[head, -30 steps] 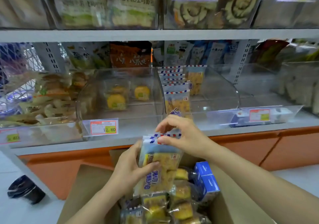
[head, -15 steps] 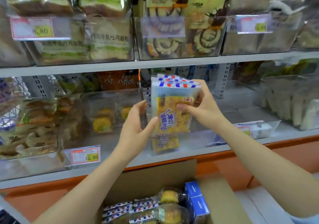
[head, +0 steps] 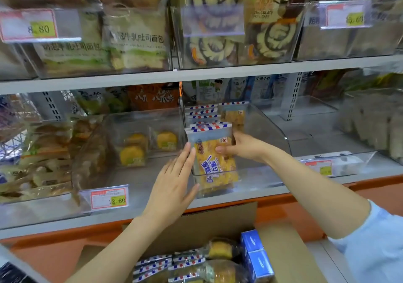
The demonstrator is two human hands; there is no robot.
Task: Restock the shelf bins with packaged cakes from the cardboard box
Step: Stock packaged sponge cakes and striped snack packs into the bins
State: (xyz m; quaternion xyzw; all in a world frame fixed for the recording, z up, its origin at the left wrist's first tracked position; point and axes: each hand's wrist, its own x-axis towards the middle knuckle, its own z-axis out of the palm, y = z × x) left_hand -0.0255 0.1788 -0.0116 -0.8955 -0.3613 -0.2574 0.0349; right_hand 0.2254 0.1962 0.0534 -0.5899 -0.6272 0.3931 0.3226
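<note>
A packaged cake point(head: 214, 158) with a yellow slice, blue lettering and a red-and-blue striped top stands upright at the front of a clear shelf bin point(head: 274, 134). My right hand point(head: 242, 146) grips its right edge from inside the bin. My left hand point(head: 174, 180) is flat and open, fingers against the outside of the bin's left front, beside the pack. More striped packs point(head: 202, 113) stand in a row behind it. The cardboard box point(head: 281, 252) sits below, holding several more cake packs point(head: 174, 265).
A neighbouring clear bin point(head: 139, 145) on the left holds round yellow cakes, with a 12.80 price tag point(head: 109, 197). Blue cartons point(head: 255, 254) stand in the box. The upper shelf point(head: 196, 75) carries bins of sandwiches and roll cakes. An orange cabinet base point(head: 370, 186) runs below the shelf.
Both hands lifted the stack of packs out of the box up to shelf height, then lowered it into the bin. My left hand has let go and opened flat.
</note>
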